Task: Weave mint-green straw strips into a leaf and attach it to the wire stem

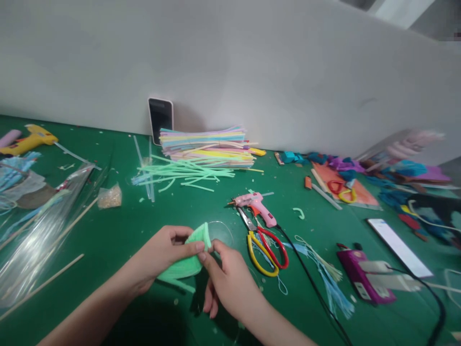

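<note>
A mint-green piece made of pipe cleaners laid side by side (187,266) is held low over the table, with loose ends sticking out at its lower edge. My left hand (175,250) grips it from the left, thumb on top. At its right edge, the thumb and index finger of my right hand (226,269) are pinched together; a thin clear thread (225,225) loops out near them. What exactly those fingertips pinch is too small to make out. Just right of my right hand lie scissors (264,250) with red and yellow handles, beside a pink glue gun (257,207).
Loose green pipe cleaners (187,172) and a multicoloured bundle (209,144) lie at the back, by a phone (161,120) against the wall. Blue tassels (331,283), a purple power strip (363,276) and another phone (399,247) are on the right. A yellow glue gun (34,139) lies far left.
</note>
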The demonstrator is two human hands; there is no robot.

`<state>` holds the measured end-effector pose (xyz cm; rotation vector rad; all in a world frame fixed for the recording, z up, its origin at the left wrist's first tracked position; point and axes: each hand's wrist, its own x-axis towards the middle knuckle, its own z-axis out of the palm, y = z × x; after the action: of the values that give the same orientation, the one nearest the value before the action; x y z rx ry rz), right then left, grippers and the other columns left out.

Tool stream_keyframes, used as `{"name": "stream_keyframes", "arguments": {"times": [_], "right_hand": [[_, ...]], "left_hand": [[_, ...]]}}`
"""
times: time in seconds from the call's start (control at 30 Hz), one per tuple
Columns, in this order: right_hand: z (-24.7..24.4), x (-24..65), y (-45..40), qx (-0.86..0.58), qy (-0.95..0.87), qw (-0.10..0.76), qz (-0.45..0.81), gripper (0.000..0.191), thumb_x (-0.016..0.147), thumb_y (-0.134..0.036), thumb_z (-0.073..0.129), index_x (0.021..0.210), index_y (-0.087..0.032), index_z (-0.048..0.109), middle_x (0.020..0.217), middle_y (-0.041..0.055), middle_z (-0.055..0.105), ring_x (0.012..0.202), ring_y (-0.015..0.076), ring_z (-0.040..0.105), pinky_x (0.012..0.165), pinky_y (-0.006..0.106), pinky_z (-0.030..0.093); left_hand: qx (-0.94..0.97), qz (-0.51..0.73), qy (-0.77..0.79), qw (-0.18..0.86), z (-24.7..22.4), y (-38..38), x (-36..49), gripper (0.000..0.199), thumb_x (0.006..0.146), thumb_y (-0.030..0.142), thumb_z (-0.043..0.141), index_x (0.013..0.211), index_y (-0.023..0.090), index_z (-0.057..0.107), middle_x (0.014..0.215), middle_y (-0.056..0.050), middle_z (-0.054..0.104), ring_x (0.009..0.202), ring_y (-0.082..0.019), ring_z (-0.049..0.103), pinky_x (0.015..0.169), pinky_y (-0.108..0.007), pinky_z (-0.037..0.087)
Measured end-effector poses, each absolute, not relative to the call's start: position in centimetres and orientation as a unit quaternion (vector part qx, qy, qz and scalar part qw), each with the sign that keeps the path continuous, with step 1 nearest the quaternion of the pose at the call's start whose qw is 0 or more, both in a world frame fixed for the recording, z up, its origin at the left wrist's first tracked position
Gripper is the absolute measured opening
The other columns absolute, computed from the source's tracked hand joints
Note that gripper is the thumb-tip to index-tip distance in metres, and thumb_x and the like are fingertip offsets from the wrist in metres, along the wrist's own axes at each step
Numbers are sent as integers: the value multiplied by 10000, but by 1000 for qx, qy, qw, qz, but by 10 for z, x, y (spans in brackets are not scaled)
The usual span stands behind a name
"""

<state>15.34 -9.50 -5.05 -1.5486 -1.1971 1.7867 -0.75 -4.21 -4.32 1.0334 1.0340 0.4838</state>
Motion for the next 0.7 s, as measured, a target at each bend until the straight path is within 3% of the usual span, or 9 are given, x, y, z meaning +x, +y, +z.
{"name": "stream_keyframes", "arguments": {"times": [0.17, 0.3, 0.37, 0.47, 0.57, 0.7], "right_hand": [[-21, 168, -103, -602, -537, 170, 566, 282, 885, -461, 554, 1001, -205, 581, 555, -30, 570, 325, 120, 538, 292, 209, 382], [12, 193, -90, -660, -622, 271, 323, 253, 876, -428, 577, 771, -215, 667, 572, -7, 566, 442, 113, 498, 437, 251, 375], [15, 199, -73, -668, -614, 331, 260, 219, 846, -427, 620, 822, -219, 682, 692, 13, 622, 590, 143, 543, 536, 269, 406], [3, 198, -50, -598, -613, 297, 423, 210, 813, -405, 675, 875, -204, 688, 852, 24, 681, 759, 158, 593, 660, 265, 450], [-13, 190, -41, -564, -582, 257, 527, 227, 778, -397, 715, 793, -174, 679, 775, 14, 658, 731, 144, 566, 652, 250, 433], [-21, 185, -45, -564, -543, 276, 557, 243, 750, -393, 740, 746, -164, 661, 712, -7, 614, 683, 121, 521, 618, 234, 397]], "left_hand": [[480, 228, 473, 703, -48, -41, -6, 257, 713, 374, 763, 778, 131, 712, 714, 5, 617, 682, -147, 509, 622, -239, 382], [478, 212, 491, 697, -46, -41, -4, 289, 684, 387, 780, 773, 119, 721, 682, -3, 595, 645, -143, 483, 577, -235, 353], [485, 208, 495, 691, -43, -42, -4, 298, 683, 398, 776, 768, 118, 722, 687, -12, 601, 656, -153, 490, 584, -243, 356], [496, 209, 493, 684, -41, -44, -4, 290, 687, 403, 766, 748, 125, 714, 660, 4, 570, 633, -141, 453, 579, -243, 338], [530, 224, 490, 655, -42, -43, -4, 270, 702, 397, 752, 697, 132, 700, 632, 27, 519, 627, -125, 399, 576, -235, 302], [550, 227, 494, 633, -43, -42, -3, 251, 708, 385, 746, 688, 138, 708, 645, 30, 532, 658, -133, 400, 596, -238, 290]]}}
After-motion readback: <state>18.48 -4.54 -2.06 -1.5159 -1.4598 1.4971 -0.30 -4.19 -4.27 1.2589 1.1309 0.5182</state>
